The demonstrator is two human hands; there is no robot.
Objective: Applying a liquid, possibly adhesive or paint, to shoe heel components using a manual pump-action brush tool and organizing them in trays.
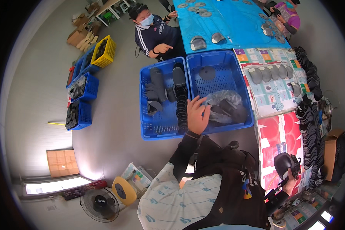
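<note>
My left hand (197,115) is open, its fingers spread, above the near left part of a blue plastic crate (221,54). In that crate, beside the hand, a clear plastic bag (234,99) holds dark curved pieces, and a flat grey disc (207,73) lies farther back. My right hand (290,182) grips a black rounded piece (283,165) with a jagged-looking side, over the red-and-white covered table (270,145). What exactly this piece is, I cannot make out. A long stack of black curved pieces (182,111) stands in the adjoining blue crate (151,134), left of my left hand.
Grey curved pieces (272,73) line the printed table cover. Black curved pieces (312,145) are stacked along the table's right edge, near a cardboard box (329,157). Co-workers (157,34) sit around the blue-covered table (203,25). A fan (99,203) and yellow chair (124,190) stand at lower left.
</note>
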